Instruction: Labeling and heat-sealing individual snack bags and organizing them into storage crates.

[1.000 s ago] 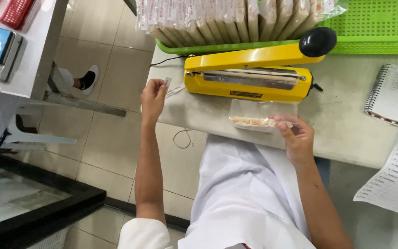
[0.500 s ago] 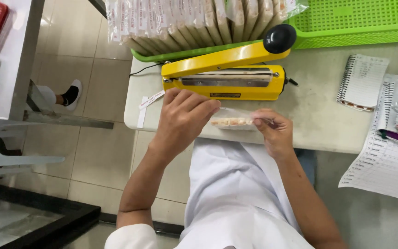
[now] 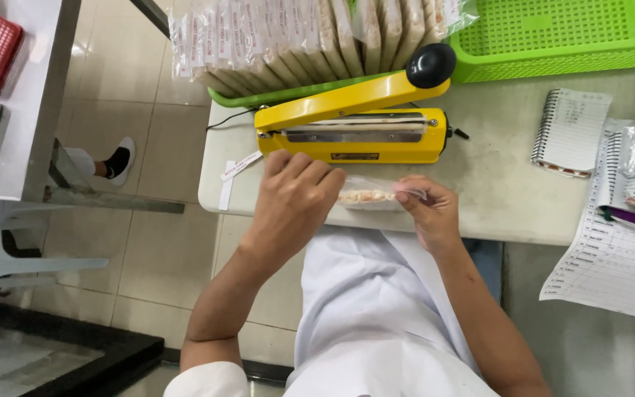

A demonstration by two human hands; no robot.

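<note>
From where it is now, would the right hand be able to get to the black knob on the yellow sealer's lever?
Probably yes. The right hand pinches the clear bag just in front of the sealer, and nothing stands between it and the black knob; it would have to let go first.

The small bag (image 3: 372,192) pinched between the left hand (image 3: 294,202) and the right hand (image 3: 428,213) is thin, clear, crinkly plastic with a slight shine. The sealer (image 3: 354,129) has a glossy yellow painted metal body, a bare metal strip along its jaw and a shiny black plastic knob. The table (image 3: 501,198) looks matt, pale and scuffed. The green tray (image 3: 553,37) is perforated plastic. The notebook (image 3: 569,131) is matt paper on a wire spiral.
</note>
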